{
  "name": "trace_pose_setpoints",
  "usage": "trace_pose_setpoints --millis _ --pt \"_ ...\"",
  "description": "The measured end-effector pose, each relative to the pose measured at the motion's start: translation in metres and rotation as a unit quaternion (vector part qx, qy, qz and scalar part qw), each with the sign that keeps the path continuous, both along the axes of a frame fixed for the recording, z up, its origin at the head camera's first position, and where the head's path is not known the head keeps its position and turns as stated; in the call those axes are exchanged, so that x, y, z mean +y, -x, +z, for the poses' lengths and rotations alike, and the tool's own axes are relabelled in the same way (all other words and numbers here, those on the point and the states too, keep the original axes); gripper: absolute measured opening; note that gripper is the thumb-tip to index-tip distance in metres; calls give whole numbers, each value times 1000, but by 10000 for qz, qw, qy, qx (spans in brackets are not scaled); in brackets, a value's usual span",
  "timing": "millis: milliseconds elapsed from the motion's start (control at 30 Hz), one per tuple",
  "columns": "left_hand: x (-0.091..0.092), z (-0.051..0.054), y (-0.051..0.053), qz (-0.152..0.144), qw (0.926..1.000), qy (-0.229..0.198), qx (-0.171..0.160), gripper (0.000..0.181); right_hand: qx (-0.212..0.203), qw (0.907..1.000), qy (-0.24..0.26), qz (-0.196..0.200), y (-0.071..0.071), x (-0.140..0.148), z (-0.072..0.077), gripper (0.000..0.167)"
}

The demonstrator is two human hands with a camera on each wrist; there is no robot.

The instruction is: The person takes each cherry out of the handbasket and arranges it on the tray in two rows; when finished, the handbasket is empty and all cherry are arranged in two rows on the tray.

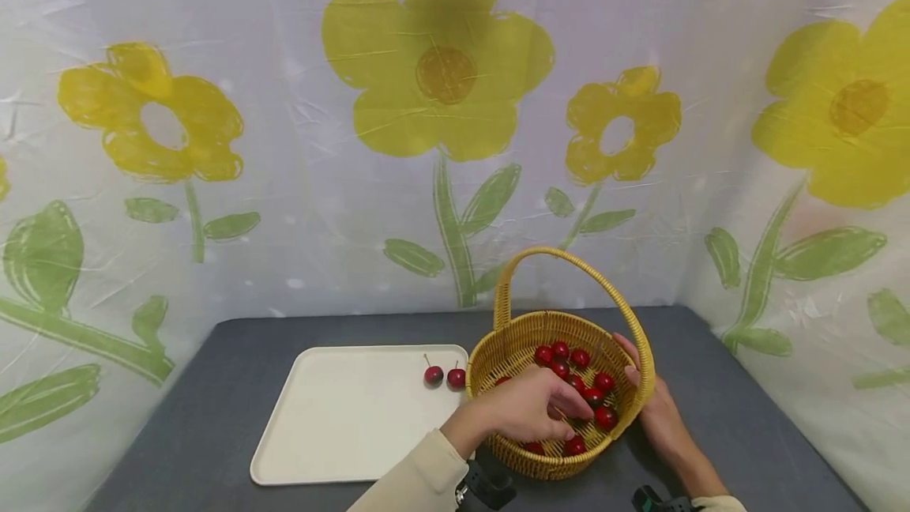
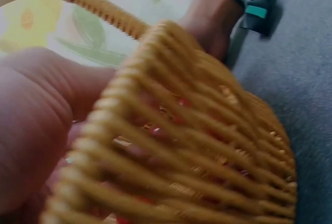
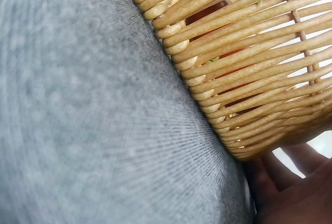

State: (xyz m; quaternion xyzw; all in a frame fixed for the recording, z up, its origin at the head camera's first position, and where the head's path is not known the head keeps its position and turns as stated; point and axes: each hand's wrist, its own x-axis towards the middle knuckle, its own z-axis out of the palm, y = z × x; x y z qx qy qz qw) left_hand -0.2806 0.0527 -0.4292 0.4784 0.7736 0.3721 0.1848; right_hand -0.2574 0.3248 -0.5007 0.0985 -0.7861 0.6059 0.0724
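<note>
A yellow wicker basket [image 1: 515, 342] with an arched handle holds several dark red cherries [image 1: 604, 382]. My left hand [image 1: 515, 409] reaches over the near-left rim into it, its thumb and fingers apart above the cherries. No cherry shows between them, though the palm side is hidden. In the left wrist view the basket's wicker wall [image 2: 192, 130] covers much of that hand [image 2: 31, 125]. At the basket's right side, my right hand [image 1: 661, 417] holds the rim with its fingertips over the edge. The right wrist view shows this hand [image 3: 295, 195] against the wicker.
Left of the basket lies a cream rectangular tray [image 1: 341, 417], with two stemmed cherries [image 1: 434, 375] near its right edge. Both tray and basket rest on a dark grey tabletop [image 1: 192, 417]. A flower-printed curtain [image 1: 306, 180] hangs behind and at the sides.
</note>
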Motion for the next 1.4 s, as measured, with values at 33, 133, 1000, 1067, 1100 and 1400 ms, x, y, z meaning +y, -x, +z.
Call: trace_pose_setpoints --millis 33,133,1000,1067,1100,1400 --pt "2 -2 0 38 9998 87 146 31 -10 10000 0 -4 0 0 0 55" --pt "6 -5 -2 170 9979 373 508 28 -35 10000 28 18 0 0 1 56" --pt "16 -13 -2 489 9973 335 440 16 117 9999 -94 58 0 2 0 54" --pt "14 -14 0 628 9979 -29 153 17 119 9999 -77 66 0 2 0 54" --pt "14 -14 0 703 9973 -226 32 17 123 9999 -70 75 0 2 0 54" --pt "8 -7 -4 1557 9767 -1461 -227 22 26 9999 -102 10 1 1 0 55"
